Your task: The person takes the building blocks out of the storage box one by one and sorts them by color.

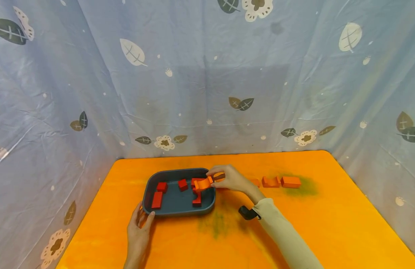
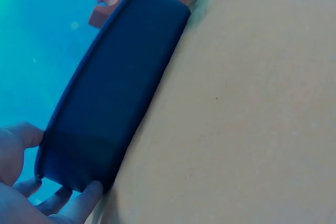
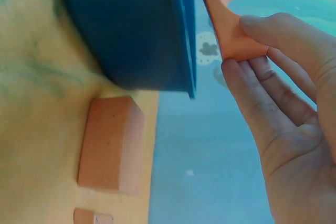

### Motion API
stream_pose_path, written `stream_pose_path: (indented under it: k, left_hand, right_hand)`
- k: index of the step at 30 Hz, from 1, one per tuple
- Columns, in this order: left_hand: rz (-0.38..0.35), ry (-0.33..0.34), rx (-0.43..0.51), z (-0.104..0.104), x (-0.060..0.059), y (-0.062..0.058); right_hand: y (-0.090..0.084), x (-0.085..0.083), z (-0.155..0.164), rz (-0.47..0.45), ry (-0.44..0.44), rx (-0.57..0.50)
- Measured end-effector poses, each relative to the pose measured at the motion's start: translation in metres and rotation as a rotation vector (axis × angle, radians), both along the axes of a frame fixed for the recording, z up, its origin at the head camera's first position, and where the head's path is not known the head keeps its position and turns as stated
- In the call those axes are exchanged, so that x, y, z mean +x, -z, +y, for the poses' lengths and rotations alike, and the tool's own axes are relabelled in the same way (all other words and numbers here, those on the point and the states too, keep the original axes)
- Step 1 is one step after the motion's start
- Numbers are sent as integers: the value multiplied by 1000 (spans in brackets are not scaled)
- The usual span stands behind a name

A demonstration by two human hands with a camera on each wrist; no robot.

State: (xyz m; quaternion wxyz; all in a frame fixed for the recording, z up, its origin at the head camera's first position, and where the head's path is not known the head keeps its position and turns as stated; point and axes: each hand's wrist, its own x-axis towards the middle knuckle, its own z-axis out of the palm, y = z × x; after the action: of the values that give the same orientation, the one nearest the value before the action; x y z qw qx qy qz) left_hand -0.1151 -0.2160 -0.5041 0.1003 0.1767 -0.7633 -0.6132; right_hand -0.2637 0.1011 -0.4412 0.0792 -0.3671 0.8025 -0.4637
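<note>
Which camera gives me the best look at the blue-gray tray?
The head view: it looks down into the tray, showing nearly all its rim and the red blocks inside. The left wrist view shows mainly its long outer wall, not the interior. The right wrist view shows only part of its outside, cut off at the top.

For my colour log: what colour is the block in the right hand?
Orange. The block in the right hand shows best in the head view.

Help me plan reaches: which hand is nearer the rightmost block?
Right. The right hand is left of the rightmost block, by the tray; the left hand is farther left, at the tray's left end.
</note>
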Motion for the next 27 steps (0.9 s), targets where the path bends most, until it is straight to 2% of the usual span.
stream_pose_path:
  k: [5,13,18,22,26,27]
  left_hand:
    - [-3,4,1,-1,0,0]
    - [3,2,4,-2,0,1]
    - [-9,10,-2,-2,-1,0]
    - [-14,14,1,-2,0,0]
    - [-22,15,-9,-2,1,-1]
    - [-23,13,-9,-1,1,-1]
  right_hand:
    - [-1,0,15,-68,16,-71]
    - [6,2,49,-103,97,-76]
    - [13,2,73,-70,130,-101]
    - [17,5,90,-125,156,-112]
    - [22,9,106,-123,212,-63]
    - [19,12,107,-117,232,-42]
